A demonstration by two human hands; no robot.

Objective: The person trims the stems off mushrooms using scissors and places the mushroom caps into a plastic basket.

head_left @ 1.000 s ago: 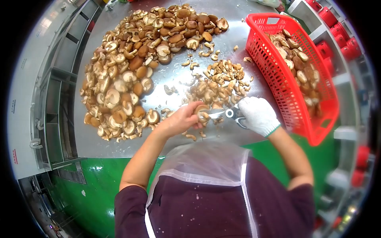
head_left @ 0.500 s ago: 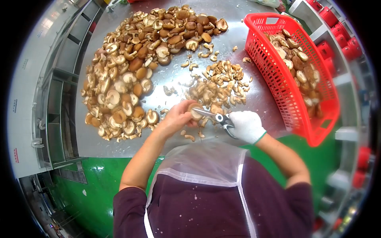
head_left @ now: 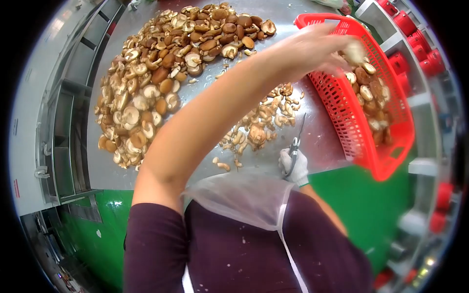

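Observation:
My bare left hand (head_left: pixel 320 49) is stretched over the near-left rim of a red plastic basket (head_left: pixel 337 105), its fingers smeared by motion. A pale, blurred mushroom (head_left: pixel 355 52) is at its fingertips; whether it is gripped or loose I cannot tell. In a white glove, my right hand (head_left: pixel 294 166) grips scissors (head_left: pixel 295 145) by the handles near the table's front edge, blades pointing away from me. Cut mushroom stems (head_left: pixel 281 105) lie in a small heap ahead of it, partly hidden by my left forearm. Mushrooms (head_left: pixel 373 97) partly fill the basket.
A large pile of brown mushrooms (head_left: pixel 139 100) covers the left and back of the metal table (head_left: pixel 325 144). Grey shelving (head_left: pixel 73 117) stands at left. Red items (head_left: pixel 405 22) sit on a white rack at right. The floor (head_left: pixel 361 210) is green.
My left hand has swung from the scissors' tips to the basket at upper right, the mushroom going along. My right hand has drawn slightly back and turned the scissors to point forward.

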